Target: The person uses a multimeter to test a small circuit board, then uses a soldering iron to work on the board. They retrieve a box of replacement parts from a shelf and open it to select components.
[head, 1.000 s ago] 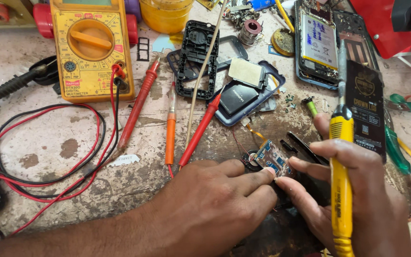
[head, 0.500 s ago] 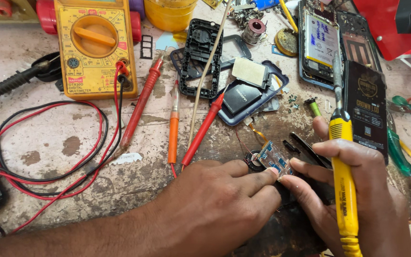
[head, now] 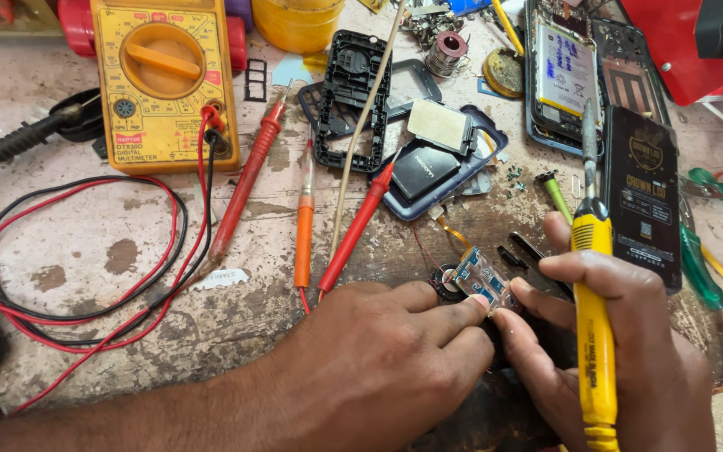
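Nothing shifted: both hands (head: 378,360) (head: 621,351) grip pinching small circuit board (head: 483,280), partly hidden underneath.

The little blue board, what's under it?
The little blue board sits partly over a round black part, with an orange strip leading away from it. Fingers of the left hand and right hand pinch its near end, hiding what lies below there.

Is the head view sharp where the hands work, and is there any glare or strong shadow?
Head view: even, soft light; the small circuit board between left hand and right hand is sharp. Mild glare on the yellow soldering iron; shadow only under the hands.
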